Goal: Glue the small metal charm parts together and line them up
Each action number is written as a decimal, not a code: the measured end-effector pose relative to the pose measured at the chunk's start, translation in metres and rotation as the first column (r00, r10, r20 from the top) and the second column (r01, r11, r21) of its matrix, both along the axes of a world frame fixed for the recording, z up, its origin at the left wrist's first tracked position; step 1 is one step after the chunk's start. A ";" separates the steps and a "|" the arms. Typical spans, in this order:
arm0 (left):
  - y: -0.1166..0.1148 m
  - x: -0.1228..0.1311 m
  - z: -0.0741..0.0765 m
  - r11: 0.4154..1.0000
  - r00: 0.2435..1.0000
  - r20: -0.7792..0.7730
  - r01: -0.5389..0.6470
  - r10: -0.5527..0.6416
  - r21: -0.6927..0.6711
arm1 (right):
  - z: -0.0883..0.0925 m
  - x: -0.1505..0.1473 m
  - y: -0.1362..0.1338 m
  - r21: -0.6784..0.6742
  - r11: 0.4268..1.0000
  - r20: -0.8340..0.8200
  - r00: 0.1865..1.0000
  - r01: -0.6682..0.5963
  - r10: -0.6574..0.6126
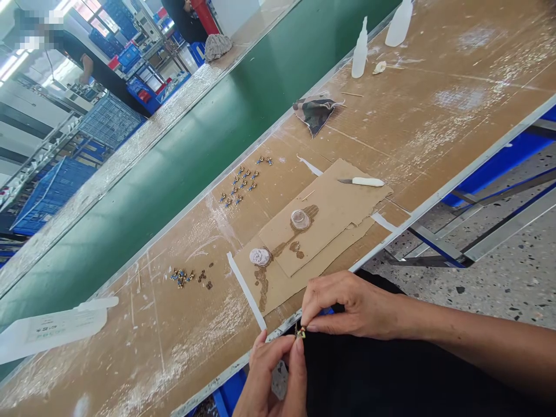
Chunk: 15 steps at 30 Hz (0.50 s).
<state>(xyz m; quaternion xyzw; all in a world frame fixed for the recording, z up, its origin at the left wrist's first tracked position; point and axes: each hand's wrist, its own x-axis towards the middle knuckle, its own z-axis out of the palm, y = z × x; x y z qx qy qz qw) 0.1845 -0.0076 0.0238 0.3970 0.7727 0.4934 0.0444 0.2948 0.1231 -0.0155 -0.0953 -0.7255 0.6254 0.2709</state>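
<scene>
Just off the table's front edge, my left hand [278,370] pinches a tiny painted figurine [301,333] between thumb and fingertips. The fingers of my right hand [347,304] close on the same piece from the other side. On the cardboard sheet [330,197] beyond my hands sit two small round containers, a whitish one [260,257] and a clear one [300,219], with wet stains around them. More small blue and gold figurines [238,184] stand in a group farther back. A little pile of figurines [180,278] lies to the left, beside several small dark discs [204,277].
A white-handled knife [367,182] rests on the cardboard. A crumpled camouflage cloth [317,113], squeeze bottles [360,52] and a large white bottle [56,330] are on the table. Behind runs a green conveyor belt [195,153]. Two people stand in the background near blue crates [108,121].
</scene>
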 end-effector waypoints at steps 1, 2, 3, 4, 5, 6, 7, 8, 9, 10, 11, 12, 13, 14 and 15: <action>0.000 -0.002 -0.001 1.000 0.999 -0.040 0.010 -0.009 0.013 | 0.002 0.001 0.001 0.011 1.000 -0.001 1.000 0.003 -0.003; 0.000 -0.004 -0.003 0.999 0.995 -0.093 0.031 -0.029 0.021 | 0.004 0.002 0.003 0.021 1.000 0.003 1.000 0.011 -0.011; 0.000 -0.007 -0.004 0.998 0.986 -0.155 0.060 -0.056 0.023 | 0.006 0.004 0.004 0.030 0.999 0.003 1.000 0.025 -0.025; -0.001 -0.010 -0.004 0.995 0.972 -0.218 0.095 -0.087 0.023 | 0.008 0.006 0.006 0.039 0.998 -0.002 0.999 0.047 -0.047; -0.001 -0.013 -0.005 0.992 0.954 -0.276 0.128 -0.116 0.024 | 0.011 0.008 0.009 0.047 0.996 -0.008 0.997 0.073 -0.073; -0.002 -0.017 -0.005 0.987 0.935 -0.326 0.156 -0.139 0.025 | 0.013 0.011 0.011 0.053 0.993 -0.014 0.995 0.104 -0.103; -0.003 -0.021 -0.005 0.984 0.917 -0.367 0.176 -0.154 0.026 | 0.015 0.013 0.014 0.058 0.988 -0.021 0.990 0.140 -0.139; -0.004 -0.024 -0.005 0.982 0.901 -0.402 0.188 -0.162 0.025 | 0.017 0.016 0.016 0.065 0.981 -0.026 0.983 0.183 -0.182; -0.006 -0.027 -0.005 0.981 0.885 -0.436 0.193 -0.164 0.021 | 0.018 0.019 0.019 0.073 0.970 -0.029 0.972 0.234 -0.232; -0.007 -0.029 -0.005 0.981 0.868 -0.468 0.193 -0.165 0.012 | 0.020 0.022 0.021 0.082 0.955 -0.028 0.958 0.286 -0.284; -0.007 -0.031 -0.004 0.982 0.851 -0.499 0.190 -0.164 0.002 | 0.021 0.025 0.024 0.091 0.936 -0.026 0.940 0.340 -0.339; -0.008 -0.032 -0.004 0.982 0.835 -0.526 0.187 -0.163 -0.008 | 0.022 0.027 0.026 0.100 0.913 -0.021 0.919 0.395 -0.395; -0.008 -0.033 -0.004 0.983 0.820 -0.549 0.182 -0.159 -0.012 | 0.022 0.030 0.028 0.107 0.887 -0.013 0.893 0.449 -0.450; -0.007 -0.034 -0.004 0.984 0.808 -0.569 0.177 -0.153 -0.013 | 0.022 0.032 0.030 0.109 0.859 -0.003 0.864 0.500 -0.503; -0.007 -0.034 -0.004 0.985 0.799 -0.584 0.171 -0.144 -0.010 | 0.022 0.034 0.033 0.104 0.828 0.009 0.832 0.551 -0.554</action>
